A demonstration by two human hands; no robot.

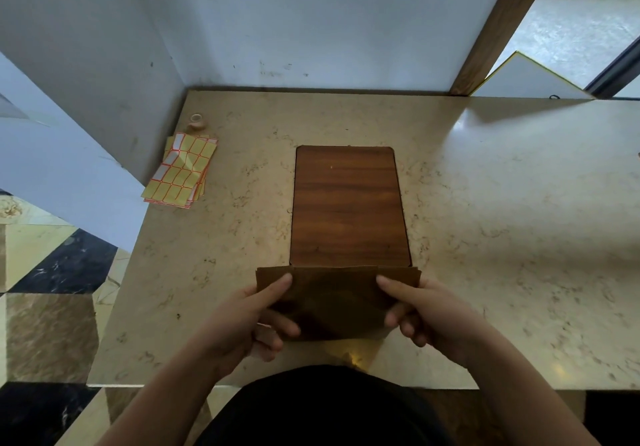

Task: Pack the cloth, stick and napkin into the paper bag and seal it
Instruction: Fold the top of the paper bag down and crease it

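1. Both hands, left and right, have fingers pinched closed on the bag at the near surface edge.
2. Risk: an uneven fold could leave the seal gaping; stickers lie well apart.

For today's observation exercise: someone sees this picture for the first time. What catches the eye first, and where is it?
First, the two hands, left and right, gripping a brown paper bag by its sides at the near edge of the table. Just beyond it lies a dark wooden board, mid-table. At the far left corner, yellow sticker sheets stand out beside a small tape roll.
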